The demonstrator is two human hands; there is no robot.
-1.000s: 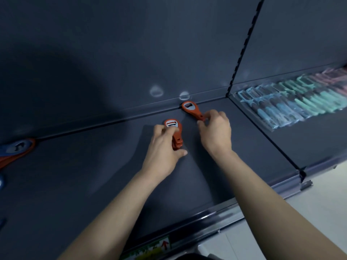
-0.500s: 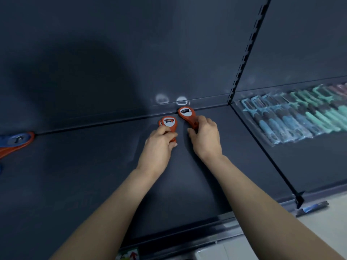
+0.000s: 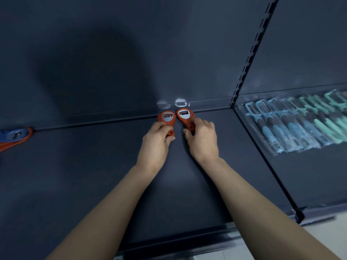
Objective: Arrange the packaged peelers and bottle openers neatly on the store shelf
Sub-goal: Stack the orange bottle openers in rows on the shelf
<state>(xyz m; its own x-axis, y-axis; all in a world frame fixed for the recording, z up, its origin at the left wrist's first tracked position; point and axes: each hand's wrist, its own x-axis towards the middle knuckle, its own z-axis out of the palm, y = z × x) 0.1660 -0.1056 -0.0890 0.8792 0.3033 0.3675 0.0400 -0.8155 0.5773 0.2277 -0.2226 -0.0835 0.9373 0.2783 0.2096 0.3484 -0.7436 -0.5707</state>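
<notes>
Both moved back since before: left opener (image 3: 167, 117) and right opener (image 3: 185, 115) now side by side, heads at rear edge of shelf (image 3: 75, 166). Left hand (image 3: 155, 142) pinches left opener's handle, right hand (image 3: 203, 140) curls round right opener's. Bare shelf to left; packaged peelers (image 3: 300, 126) beyond divider on right.

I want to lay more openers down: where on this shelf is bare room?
Bare shelf stretches from the left orange bottle opener to the blue and orange openers at far left, and across the front strip. A smaller patch lies between the right orange bottle opener and the upright. Crowded: packaged peelers fill the next bay's back.
</notes>
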